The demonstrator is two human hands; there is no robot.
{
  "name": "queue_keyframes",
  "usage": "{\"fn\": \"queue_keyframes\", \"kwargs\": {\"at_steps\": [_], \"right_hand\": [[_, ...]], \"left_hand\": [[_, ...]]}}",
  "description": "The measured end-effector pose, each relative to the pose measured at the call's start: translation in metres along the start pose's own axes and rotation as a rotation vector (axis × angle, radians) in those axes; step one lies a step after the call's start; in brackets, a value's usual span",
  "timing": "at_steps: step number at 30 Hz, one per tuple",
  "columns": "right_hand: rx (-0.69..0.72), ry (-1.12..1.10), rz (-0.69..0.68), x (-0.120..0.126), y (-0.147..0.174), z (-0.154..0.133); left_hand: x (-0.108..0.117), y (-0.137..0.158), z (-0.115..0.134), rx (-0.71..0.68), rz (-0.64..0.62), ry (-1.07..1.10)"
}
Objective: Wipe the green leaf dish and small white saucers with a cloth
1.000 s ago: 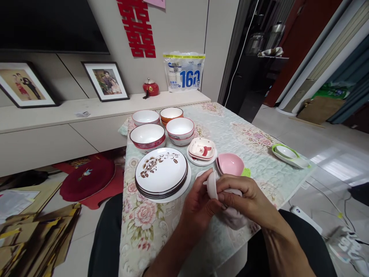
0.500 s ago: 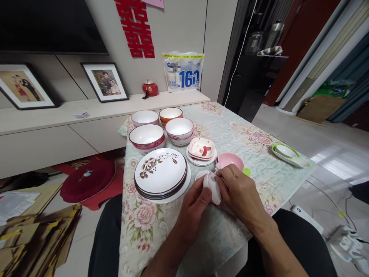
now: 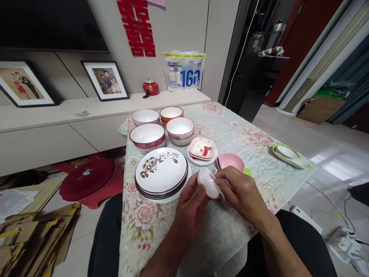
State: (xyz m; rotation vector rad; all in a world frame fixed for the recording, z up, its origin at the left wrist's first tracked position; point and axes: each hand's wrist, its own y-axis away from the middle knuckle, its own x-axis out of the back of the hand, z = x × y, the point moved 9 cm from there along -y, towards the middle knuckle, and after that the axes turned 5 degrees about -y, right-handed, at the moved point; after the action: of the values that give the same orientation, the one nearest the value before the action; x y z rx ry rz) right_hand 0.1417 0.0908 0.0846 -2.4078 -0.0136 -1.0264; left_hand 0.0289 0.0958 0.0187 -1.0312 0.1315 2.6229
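My left hand (image 3: 193, 200) grips a small white dish (image 3: 206, 183) by its left edge, thumb on the near side. A pale cloth (image 3: 224, 189) is pinched in my right hand (image 3: 240, 192) and pressed against the dish's right side; much of the cloth is hidden under the fingers. Just beyond my right hand sits a pink bowl (image 3: 231, 161). Left of it, a cream square dish with a bear design (image 3: 202, 148) rests on small white plates (image 3: 198, 161). A stack of white plates with brown flowers (image 3: 163, 171) stands to the left of my left hand.
Several stacked bowls (image 3: 147, 134) stand at the table's far left. Toward the right edge lie green-rimmed white dishes (image 3: 288, 152). A flowered cloth (image 3: 144, 234) covers the table. Behind, a low cabinet (image 3: 109, 109) carries picture frames, a red jar (image 3: 150, 88) and a plastic pack (image 3: 184, 73).
The small white dish has turned so its face shows more toward me. My right hand, with the cloth, has shifted slightly over it; the other tableware stays where it was.
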Motion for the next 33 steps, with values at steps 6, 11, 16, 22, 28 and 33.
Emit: {"fn": "queue_keyframes", "kwargs": {"at_steps": [6, 11, 16, 22, 28, 33], "right_hand": [[-0.003, -0.302, -0.145, 0.0, 0.0, -0.019], [0.049, -0.279, -0.294, -0.013, 0.005, -0.025], [0.108, -0.196, -0.228, -0.004, 0.005, -0.019], [0.01, -0.365, -0.176, 0.024, 0.003, 0.007], [-0.082, -0.461, -0.065, 0.03, 0.002, 0.026], [-0.034, -0.358, 0.147, 0.033, 0.001, 0.014]], "left_hand": [[0.006, 0.003, -0.001, -0.003, 0.054, -0.038], [0.006, 0.002, 0.001, -0.028, 0.053, -0.061], [0.008, 0.003, 0.001, 0.011, 0.093, -0.166], [0.009, 0.0, -0.002, 0.014, 0.04, -0.288], [0.007, -0.002, -0.006, 0.076, 0.004, -0.385], [0.013, -0.001, -0.005, 0.084, 0.089, -0.399]]}}
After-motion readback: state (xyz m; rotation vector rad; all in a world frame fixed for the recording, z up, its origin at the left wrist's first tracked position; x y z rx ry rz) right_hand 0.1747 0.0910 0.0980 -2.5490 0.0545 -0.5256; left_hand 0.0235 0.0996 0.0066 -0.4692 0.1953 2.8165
